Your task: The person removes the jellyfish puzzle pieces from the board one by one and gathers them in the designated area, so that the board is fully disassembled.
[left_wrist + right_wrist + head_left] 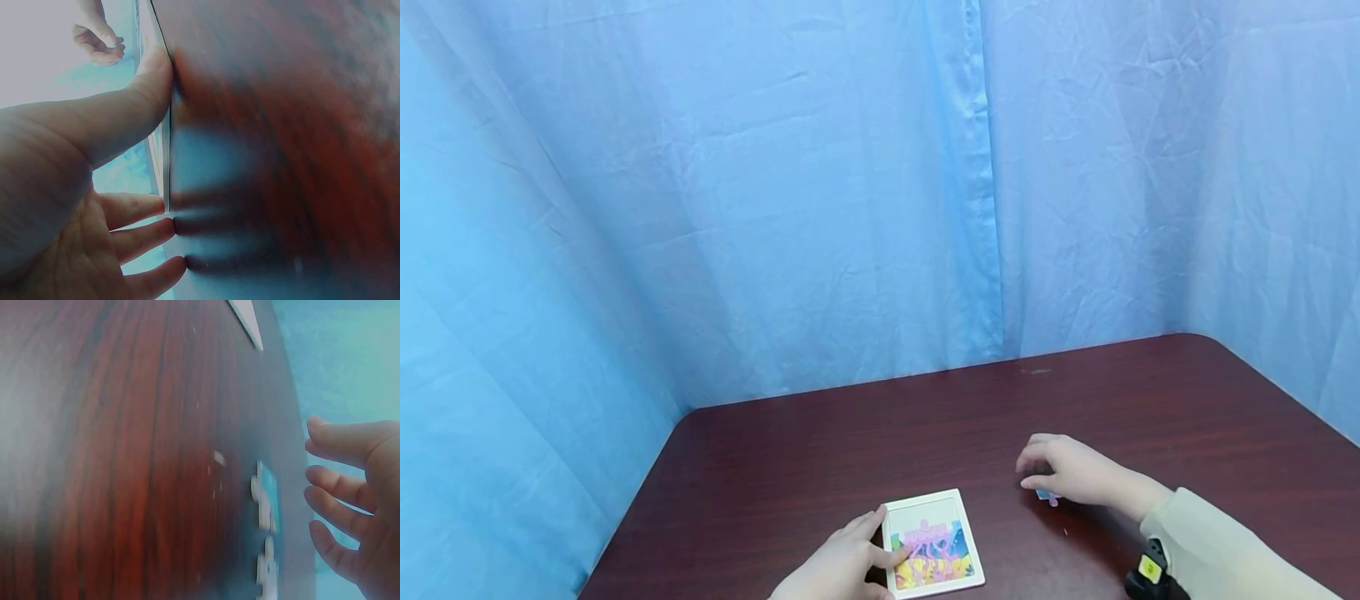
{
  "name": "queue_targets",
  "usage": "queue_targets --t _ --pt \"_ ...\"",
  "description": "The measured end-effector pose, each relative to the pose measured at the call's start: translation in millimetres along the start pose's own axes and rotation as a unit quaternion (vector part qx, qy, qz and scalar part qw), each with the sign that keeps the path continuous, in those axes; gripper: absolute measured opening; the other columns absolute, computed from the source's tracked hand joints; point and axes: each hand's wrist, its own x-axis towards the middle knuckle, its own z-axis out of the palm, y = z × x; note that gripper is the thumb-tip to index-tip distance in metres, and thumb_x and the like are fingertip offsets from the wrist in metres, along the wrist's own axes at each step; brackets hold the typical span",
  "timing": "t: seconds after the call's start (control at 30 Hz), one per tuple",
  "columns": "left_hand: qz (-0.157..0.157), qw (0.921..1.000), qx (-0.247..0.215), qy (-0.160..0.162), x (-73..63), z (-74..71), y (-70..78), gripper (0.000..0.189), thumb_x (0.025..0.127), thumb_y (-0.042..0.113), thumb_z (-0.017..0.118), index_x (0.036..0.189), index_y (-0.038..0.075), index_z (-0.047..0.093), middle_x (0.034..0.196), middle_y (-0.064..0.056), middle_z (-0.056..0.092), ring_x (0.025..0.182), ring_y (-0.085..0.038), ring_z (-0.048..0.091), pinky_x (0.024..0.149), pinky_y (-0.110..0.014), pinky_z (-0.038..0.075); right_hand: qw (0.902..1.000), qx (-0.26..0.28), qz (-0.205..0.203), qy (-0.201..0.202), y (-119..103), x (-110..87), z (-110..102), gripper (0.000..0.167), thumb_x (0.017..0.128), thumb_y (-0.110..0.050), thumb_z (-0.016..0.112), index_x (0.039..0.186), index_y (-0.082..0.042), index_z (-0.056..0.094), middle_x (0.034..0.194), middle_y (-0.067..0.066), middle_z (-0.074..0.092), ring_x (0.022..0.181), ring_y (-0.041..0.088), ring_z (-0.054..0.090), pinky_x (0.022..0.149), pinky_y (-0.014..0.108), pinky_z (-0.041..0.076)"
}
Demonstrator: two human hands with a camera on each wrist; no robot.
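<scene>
1. Blue curtain [820, 208] hangs beyond the white puzzle tray [936, 510].
2. Dark reddish table [820, 467] sits under the tray and spreads out around it.
3. Left hand [842, 558] is on the tray's left side, fingers pretty straight, just resting on it.
4. Right hand [1063, 471] is over to the tray's right, fingers loosely bent, nothing in them.
5. Two puzzle pieces [270, 497] lie right of the tray, just below those fingers, not touching.
</scene>
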Motion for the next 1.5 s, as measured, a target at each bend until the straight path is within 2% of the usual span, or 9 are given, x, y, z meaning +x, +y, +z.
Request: queue_targets --t 0.2,0.37,0.67,0.9,1.13,1.3,1.5 --pt "0.012 0.9996 0.023 0.007 -0.7 -1.1 0.1 0.055 0.074 0.041 0.074 0.126 0.034 0.060 0.147 -0.020 0.038 0.134 -0.033 0.040 0.103 -0.040 0.041 0.9999 0.011 -0.002 -0.007 -12.8 7.4 6.8 0.008 0.086 -0.022 0.068 0.093 -0.019 0.070 0.089 -0.012 0.058 0.076 -0.001 0.053 0.069 0.026 0.049" --pt "0.009 0.9998 0.017 0.003 -0.6 -1.2 0.3 0.055 0.074 0.041 0.074 0.126 0.034 0.060 0.147 -0.020 0.038 0.134 -0.033 0.040 0.103 -0.041 0.041 0.9996 0.021 -0.001 -0.018 -21.0 10.2 14.1 0.008 0.087 -0.024 0.068 0.094 -0.020 0.070 0.090 -0.013 0.058 0.082 0.002 0.056 0.073 0.028 0.051" --pt "0.009 0.9998 0.016 0.002 0.3 0.3 -1.7 0.055 0.073 0.042 0.074 0.126 0.036 0.060 0.147 -0.019 0.038 0.133 -0.033 0.041 0.102 -0.041 0.042 0.9988 0.043 0.005 -0.024 -29.8 12.3 25.7 0.008 0.087 -0.026 0.068 0.094 -0.022 0.070 0.089 -0.014 0.057 0.078 0.000 0.052 0.069 0.025 0.048" --pt "-0.004 0.9999 0.008 -0.004 1.6 -0.5 -0.7 0.054 0.073 0.042 0.074 0.125 0.037 0.060 0.148 -0.018 0.038 0.133 -0.033 0.041 0.101 -0.044 0.042 0.9986 0.049 -0.017 -0.010 -37.4 12.4 34.9 0.007 0.086 -0.026 0.069 0.092 -0.022 0.070 0.087 -0.015 0.056 0.077 0.000 0.051 0.068 0.024 0.047" --pt "-0.015 0.9998 0.008 -0.005 2.6 -2.4 2.5 0.054 0.073 0.042 0.075 0.124 0.038 0.060 0.147 -0.019 0.039 0.132 -0.034 0.042 0.101 -0.045 0.043 0.9981 0.057 -0.023 -0.003 -46.5 17.2 49.0 0.014 0.083 -0.028 0.072 0.094 -0.020 0.071 0.087 -0.014 0.056 0.077 0.000 0.049 0.068 0.023 0.046" --pt "-0.018 0.9998 0.007 -0.006 3.4 -2.6 3.1 0.053 0.073 0.043 0.074 0.124 0.039 0.061 0.147 -0.019 0.039 0.132 -0.034 0.042 0.100 -0.045 0.043 0.9990 0.041 -0.018 -0.007 -54.0 22.8 57.1 0.018 0.080 -0.029 0.075 0.095 -0.021 0.070 0.089 -0.014 0.056 0.078 0.000 0.049 0.069 0.024 0.046" --pt "-0.018 0.9998 0.001 -0.008 3.8 -2.0 4.4 0.052 0.073 0.043 0.074 0.124 0.039 0.061 0.147 -0.019 0.039 0.132 -0.035 0.042 0.100 -0.047 0.043 0.9997 0.007 -0.016 -0.019 -64.6 27.5 61.5 0.022 0.075 -0.026 0.079 0.096 -0.021 0.071 0.094 -0.014 0.058 0.090 0.007 0.052 0.077 0.030 0.049"
